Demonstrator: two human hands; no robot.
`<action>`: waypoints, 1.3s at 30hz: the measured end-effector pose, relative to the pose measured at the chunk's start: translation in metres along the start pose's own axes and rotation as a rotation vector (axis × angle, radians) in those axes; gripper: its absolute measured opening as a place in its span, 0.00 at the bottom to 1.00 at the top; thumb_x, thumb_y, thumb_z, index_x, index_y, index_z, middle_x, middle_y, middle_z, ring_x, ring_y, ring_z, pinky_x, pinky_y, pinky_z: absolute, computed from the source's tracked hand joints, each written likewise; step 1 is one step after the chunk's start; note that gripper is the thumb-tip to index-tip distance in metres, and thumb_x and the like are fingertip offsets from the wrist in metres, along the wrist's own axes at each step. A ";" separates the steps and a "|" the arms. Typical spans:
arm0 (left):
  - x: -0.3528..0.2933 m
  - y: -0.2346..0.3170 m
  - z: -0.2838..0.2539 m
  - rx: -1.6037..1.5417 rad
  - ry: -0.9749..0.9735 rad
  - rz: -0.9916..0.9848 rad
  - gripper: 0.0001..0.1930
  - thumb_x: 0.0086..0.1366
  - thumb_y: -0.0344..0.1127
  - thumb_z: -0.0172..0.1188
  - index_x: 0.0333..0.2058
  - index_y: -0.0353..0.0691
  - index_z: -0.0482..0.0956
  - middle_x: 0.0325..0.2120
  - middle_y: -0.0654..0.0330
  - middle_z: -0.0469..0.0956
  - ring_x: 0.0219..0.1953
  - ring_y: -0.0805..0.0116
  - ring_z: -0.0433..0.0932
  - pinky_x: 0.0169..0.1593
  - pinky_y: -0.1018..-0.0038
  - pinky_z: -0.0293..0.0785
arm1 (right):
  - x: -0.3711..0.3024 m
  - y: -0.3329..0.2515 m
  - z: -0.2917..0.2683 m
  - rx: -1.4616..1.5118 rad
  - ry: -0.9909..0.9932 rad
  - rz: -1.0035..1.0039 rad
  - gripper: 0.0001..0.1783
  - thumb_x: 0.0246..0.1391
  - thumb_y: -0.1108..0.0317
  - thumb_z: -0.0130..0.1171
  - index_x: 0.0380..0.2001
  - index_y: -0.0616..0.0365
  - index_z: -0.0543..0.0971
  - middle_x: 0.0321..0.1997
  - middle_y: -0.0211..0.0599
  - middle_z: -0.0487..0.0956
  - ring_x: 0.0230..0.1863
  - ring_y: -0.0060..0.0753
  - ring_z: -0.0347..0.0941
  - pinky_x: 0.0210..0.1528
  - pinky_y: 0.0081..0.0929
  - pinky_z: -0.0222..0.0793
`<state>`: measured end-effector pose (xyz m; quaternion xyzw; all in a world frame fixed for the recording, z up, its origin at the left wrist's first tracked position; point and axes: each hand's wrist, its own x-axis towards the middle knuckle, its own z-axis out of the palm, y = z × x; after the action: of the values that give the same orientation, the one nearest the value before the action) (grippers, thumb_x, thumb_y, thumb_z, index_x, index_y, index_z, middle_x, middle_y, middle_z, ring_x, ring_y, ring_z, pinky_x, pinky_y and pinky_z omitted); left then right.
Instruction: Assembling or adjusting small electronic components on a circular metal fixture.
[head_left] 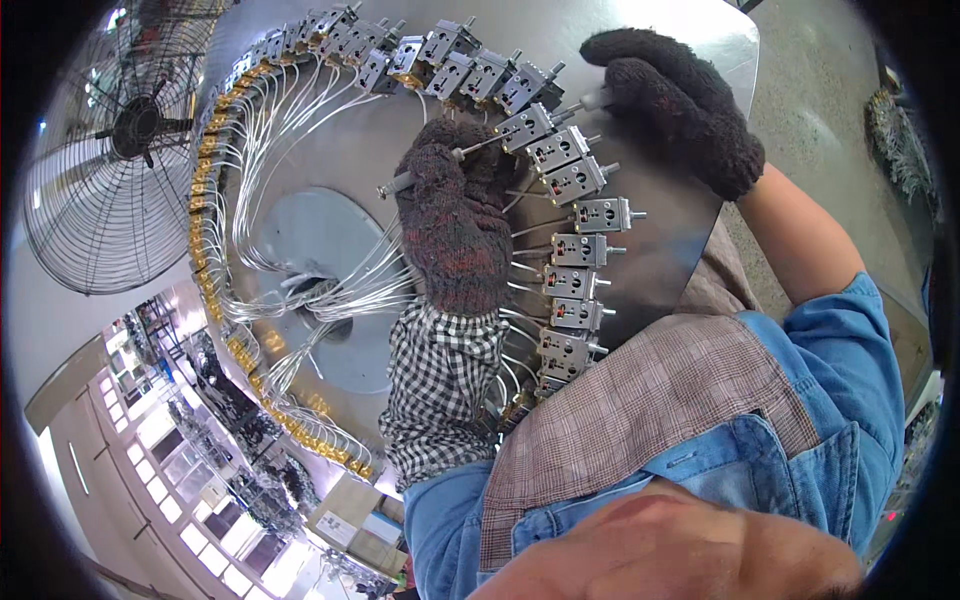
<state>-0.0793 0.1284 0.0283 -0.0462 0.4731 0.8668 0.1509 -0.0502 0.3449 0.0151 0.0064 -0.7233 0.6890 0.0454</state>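
Note:
My left hand (455, 220), in a dark knitted glove, is closed around a slim screwdriver-like tool (396, 185) with a grey handle. Its thin shaft reaches to a small metal box-shaped control unit (525, 127), which looks like a thermostat. On the far side of that unit, my right hand (680, 105), gloved the same way, has its fingers closed at a pale knob-like piece (594, 100) on the unit's spindle. Part of that piece is hidden by the glove. More such units (602, 215) stand in a curved row beside my hands, spindles pointing outward.
White leads (370, 290) run from the units across a round grey plate (345, 220) to a curved line of brass fittings (205, 190). The metal table (650, 235) has its edge at the right. A large caged fan (135, 130) stands at the left, near a carton (355, 520).

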 end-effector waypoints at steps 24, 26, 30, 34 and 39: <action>0.002 0.012 0.023 0.137 0.005 -0.013 0.20 0.65 0.50 0.44 0.42 0.37 0.68 0.36 0.57 0.72 0.39 0.64 0.75 0.40 0.67 0.76 | 0.014 -0.024 -0.018 0.130 -0.065 0.195 0.21 0.53 0.61 0.53 0.50 0.54 0.69 0.41 0.34 0.74 0.39 0.23 0.69 0.40 0.20 0.69; 0.003 0.011 0.021 0.133 0.000 -0.005 0.21 0.65 0.51 0.44 0.42 0.37 0.68 0.36 0.57 0.72 0.39 0.64 0.75 0.40 0.67 0.76 | 0.015 -0.018 -0.021 0.220 -0.084 0.227 0.21 0.53 0.61 0.53 0.51 0.54 0.69 0.40 0.34 0.74 0.39 0.23 0.69 0.38 0.20 0.69; 0.006 0.013 0.011 0.010 -0.120 -0.013 0.15 0.63 0.40 0.49 0.46 0.40 0.67 0.40 0.56 0.74 0.42 0.60 0.75 0.43 0.61 0.76 | 0.017 -0.023 -0.023 -0.205 -0.048 -0.198 0.21 0.54 0.62 0.51 0.50 0.56 0.69 0.39 0.34 0.74 0.38 0.23 0.70 0.38 0.20 0.70; 0.006 0.016 0.014 0.001 -0.109 -0.024 0.14 0.63 0.39 0.50 0.45 0.40 0.68 0.39 0.56 0.74 0.42 0.61 0.74 0.43 0.61 0.76 | 0.018 -0.021 -0.021 0.077 -0.052 0.088 0.19 0.54 0.65 0.51 0.49 0.57 0.70 0.41 0.36 0.74 0.38 0.23 0.71 0.42 0.23 0.69; 0.004 0.017 0.033 0.061 -0.014 -0.022 0.16 0.64 0.43 0.48 0.43 0.38 0.68 0.37 0.56 0.73 0.40 0.62 0.75 0.40 0.64 0.76 | 0.024 0.002 -0.033 -0.091 -0.036 0.026 0.16 0.55 0.64 0.49 0.45 0.57 0.73 0.41 0.36 0.75 0.39 0.24 0.72 0.43 0.24 0.69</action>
<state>-0.0866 0.1479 0.0590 -0.0408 0.4979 0.8504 0.1649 -0.0719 0.3789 0.0163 0.0073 -0.7545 0.6558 0.0235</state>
